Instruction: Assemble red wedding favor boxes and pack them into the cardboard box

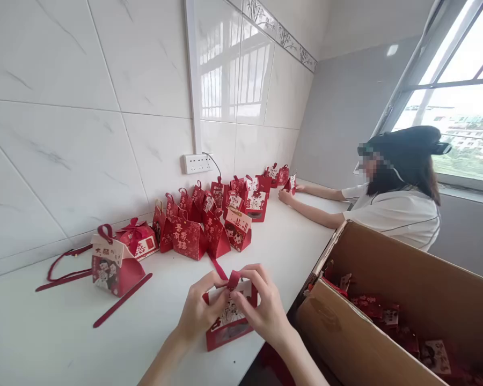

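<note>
A small red and white gift box [230, 321] with a cartoon couple on it stands on the white counter [44, 332] in front of me. My left hand [201, 311] and my right hand [263, 305] are both closed in a pinch on the red ribbon [233, 279] at the box's top. A tail of that ribbon trails away toward the back. Both hands rest against the box's upper edge.
A row of finished red gift boxes [209, 225] lines the tiled wall. One box [112, 262] with loose ribbon stands at the left. An open cardboard carton [346, 343] with more red items sits at the right. Another person [394, 209] works at the counter's far end.
</note>
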### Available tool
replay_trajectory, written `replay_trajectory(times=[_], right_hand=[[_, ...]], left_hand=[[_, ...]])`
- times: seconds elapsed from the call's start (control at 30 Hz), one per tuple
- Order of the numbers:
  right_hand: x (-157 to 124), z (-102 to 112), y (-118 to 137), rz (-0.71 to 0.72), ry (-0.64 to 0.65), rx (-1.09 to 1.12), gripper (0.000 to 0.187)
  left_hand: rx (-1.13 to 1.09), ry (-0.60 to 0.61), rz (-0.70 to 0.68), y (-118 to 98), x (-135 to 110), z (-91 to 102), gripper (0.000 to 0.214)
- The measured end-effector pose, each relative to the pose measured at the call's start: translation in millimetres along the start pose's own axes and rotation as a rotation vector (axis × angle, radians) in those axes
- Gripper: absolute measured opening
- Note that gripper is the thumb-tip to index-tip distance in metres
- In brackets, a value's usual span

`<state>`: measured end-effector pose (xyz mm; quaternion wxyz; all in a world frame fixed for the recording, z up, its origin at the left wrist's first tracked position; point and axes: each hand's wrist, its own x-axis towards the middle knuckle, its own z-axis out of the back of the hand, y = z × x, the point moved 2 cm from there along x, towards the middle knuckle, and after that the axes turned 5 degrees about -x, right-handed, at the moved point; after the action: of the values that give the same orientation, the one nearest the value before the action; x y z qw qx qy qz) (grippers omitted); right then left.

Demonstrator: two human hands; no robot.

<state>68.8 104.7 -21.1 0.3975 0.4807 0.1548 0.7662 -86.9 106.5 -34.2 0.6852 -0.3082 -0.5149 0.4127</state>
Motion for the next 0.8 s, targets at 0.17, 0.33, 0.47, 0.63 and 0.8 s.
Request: replay_trajectory(times=[0.17,0.33,0.47,0.63,0.8], right_hand=[[8.3,1.6,1.2,-0.047,0.000,0.071,0.011],[14.2,1.9,2.1,-0.128,0.025,0.125,0.013],[17.0,5.0,6.0,-0.100,0.030,0.102,0.014],[24.6,7.8,6.3,-0.052,0.021,0.052,0.014],[7.8,24.1,38.0,-0.154,-0.023,0.290,0.013]], left_hand=[[-0.030,-0.012,0.087,-0.1,-0.6,-1.6,0.012],[-0.074,-0.009,0.100,1.5,0.0,-3.5,0.018],[-0.060,-0.016,0.098,-0.3,1.0,-4.6,0.015],[-0.058,-0.005,0.114,-3.6,1.7,-6.3,0.013],[-0.013,-0.028,0.095,-4.6,1.2,-5.0,0.015]])
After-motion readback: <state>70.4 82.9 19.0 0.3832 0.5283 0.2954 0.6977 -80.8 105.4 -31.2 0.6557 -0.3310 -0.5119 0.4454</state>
